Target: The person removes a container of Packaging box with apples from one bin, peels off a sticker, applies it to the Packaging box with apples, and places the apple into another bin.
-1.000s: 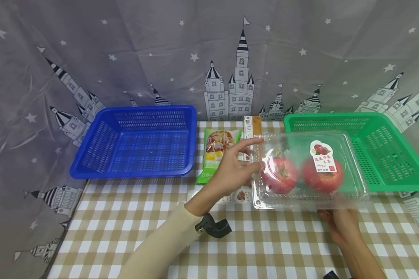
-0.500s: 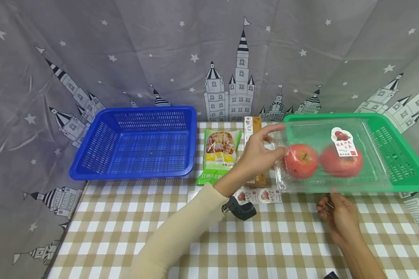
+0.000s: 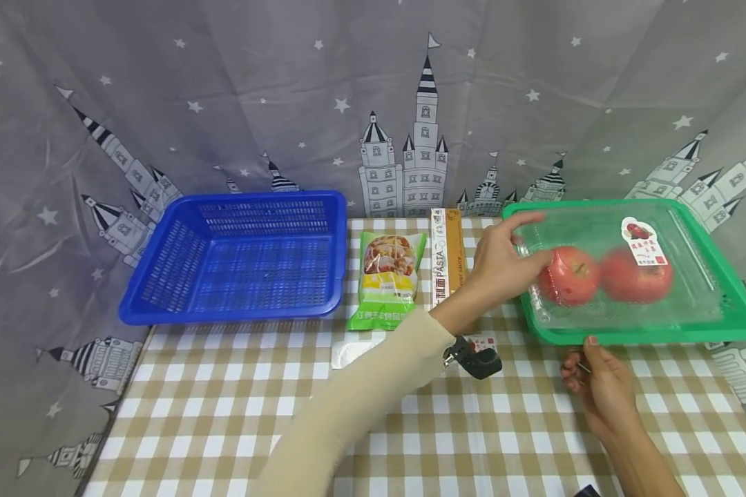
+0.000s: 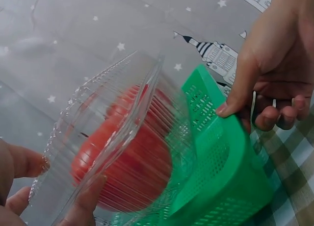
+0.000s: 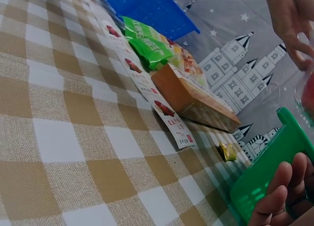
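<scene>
My left hand [image 3: 503, 266] grips the left end of a clear plastic clamshell box [image 3: 690, 297]. Two red apples [image 3: 568, 276] sit inside, and an apple label [image 3: 645, 241] is stuck on the lid. The box is over the green basket [image 3: 742, 314], overlapping its opening in the head view. In the left wrist view the box [image 4: 132, 138] is tilted, with my thumb and fingers on its edge. My right hand [image 3: 609, 390] holds the basket's front rim, thumb on top and the other fingers curled below.
A blue basket [image 3: 267, 276] stands at the left. Between the baskets lie a green food bag [image 3: 388, 276] and a pasta box [image 3: 447, 248]. A strip of apple labels [image 5: 142, 84] lies before them, and a small yellow packet [image 5: 227, 151] is near the green basket.
My left hand has carried the box of apples right and back, over the green basket. My right hand has stayed at the basket's front edge, its thumb now on the rim.
</scene>
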A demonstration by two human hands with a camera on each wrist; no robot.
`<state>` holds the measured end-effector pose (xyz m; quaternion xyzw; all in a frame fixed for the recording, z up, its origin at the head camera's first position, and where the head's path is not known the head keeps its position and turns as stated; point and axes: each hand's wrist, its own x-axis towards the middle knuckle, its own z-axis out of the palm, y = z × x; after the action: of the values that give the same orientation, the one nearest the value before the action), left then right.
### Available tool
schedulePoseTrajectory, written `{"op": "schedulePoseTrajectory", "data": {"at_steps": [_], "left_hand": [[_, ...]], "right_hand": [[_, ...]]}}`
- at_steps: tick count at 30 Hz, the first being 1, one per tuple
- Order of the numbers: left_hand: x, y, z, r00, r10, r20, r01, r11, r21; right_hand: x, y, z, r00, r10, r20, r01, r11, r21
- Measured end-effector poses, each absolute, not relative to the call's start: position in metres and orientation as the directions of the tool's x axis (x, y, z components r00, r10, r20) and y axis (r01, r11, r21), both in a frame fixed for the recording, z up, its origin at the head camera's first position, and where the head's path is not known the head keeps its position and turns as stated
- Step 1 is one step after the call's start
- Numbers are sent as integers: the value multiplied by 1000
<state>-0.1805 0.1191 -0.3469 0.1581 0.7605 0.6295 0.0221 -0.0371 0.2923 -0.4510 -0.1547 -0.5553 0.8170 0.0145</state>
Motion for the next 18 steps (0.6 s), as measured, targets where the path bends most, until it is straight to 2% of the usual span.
{"op": "schedulePoseTrajectory", "data": {"at_steps": [12, 18], "left_hand": [[-183, 158, -355, -982, 177, 72, 118, 269, 956], [-183, 168, -362, -982, 176, 72, 128, 329, 936]], "right_hand": [[-37, 292, -451, -948, 199, -246, 158, -378, -912], [-40, 293, -452, -943, 215, -255, 163, -369, -915]]}}
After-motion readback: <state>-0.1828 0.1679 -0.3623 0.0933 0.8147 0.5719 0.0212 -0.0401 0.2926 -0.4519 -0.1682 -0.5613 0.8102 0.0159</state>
